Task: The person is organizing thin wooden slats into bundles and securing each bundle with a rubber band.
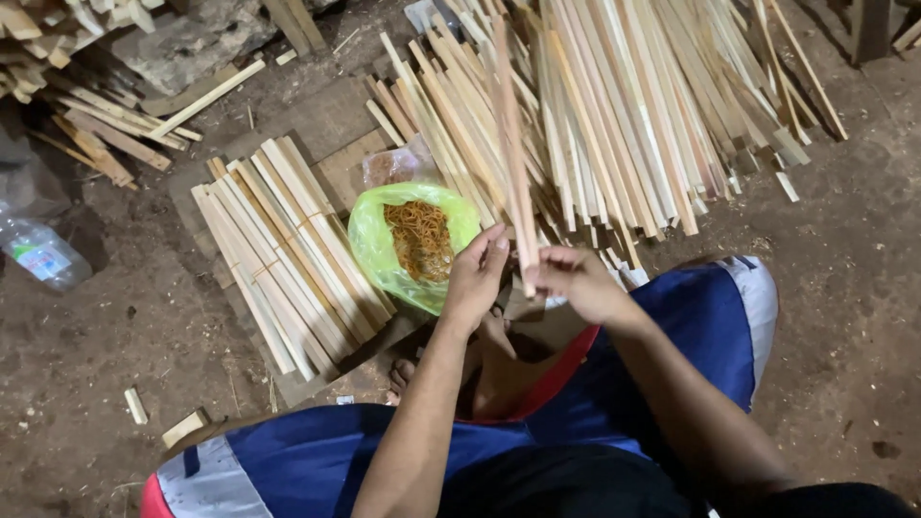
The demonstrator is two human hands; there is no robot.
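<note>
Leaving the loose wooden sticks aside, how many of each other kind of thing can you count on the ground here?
Tied stick bundles: 1
Green plastic bags: 1
Plastic bottles: 1
Hands, left and right: 2
Total: 5

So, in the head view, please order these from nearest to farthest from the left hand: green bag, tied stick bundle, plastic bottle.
From the left hand:
1. Green bag, just beyond it, to its left.
2. Tied stick bundle, farther left on the ground.
3. Plastic bottle, at the far left edge.
</note>
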